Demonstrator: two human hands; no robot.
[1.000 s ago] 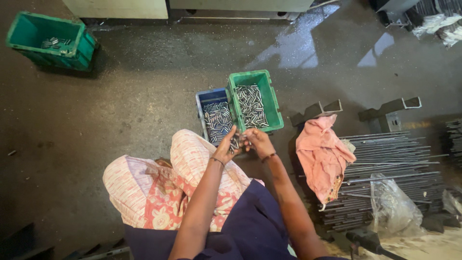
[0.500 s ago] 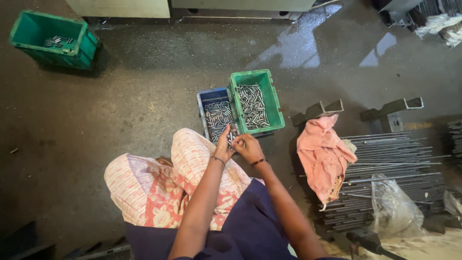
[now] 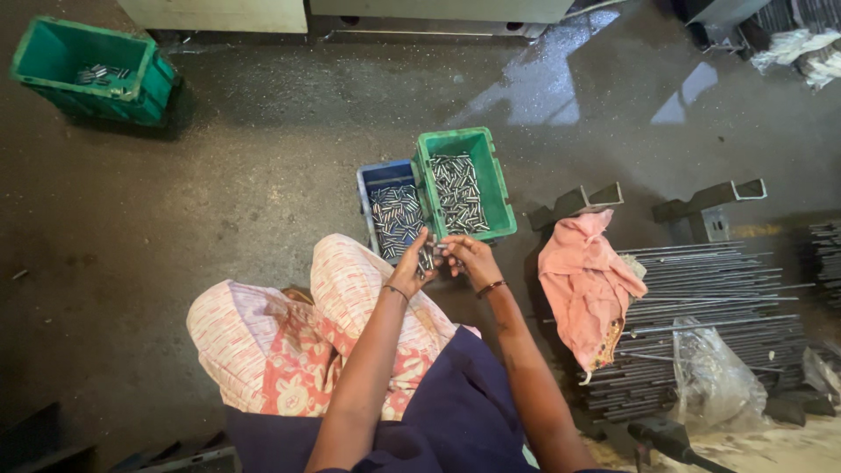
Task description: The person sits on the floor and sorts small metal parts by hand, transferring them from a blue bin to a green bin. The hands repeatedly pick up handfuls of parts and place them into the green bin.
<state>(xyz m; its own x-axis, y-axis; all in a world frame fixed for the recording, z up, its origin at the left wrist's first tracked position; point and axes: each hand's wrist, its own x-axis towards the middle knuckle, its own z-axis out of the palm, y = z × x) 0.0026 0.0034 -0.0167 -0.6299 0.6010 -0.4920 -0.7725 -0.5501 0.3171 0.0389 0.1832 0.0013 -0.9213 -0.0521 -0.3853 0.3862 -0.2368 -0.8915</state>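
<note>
Both hands, left hand and right hand, close their grip on small silver metal pins just beside the blue plastic bin, apparently for sorting.

Single head-worn view, looking steeply down — hands near centre, floor beyond, no second view

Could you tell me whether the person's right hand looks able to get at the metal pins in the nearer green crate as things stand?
Probably yes: the right hand hovers just below the green crate, whose open top leaves the metal pins uncovered.
</note>
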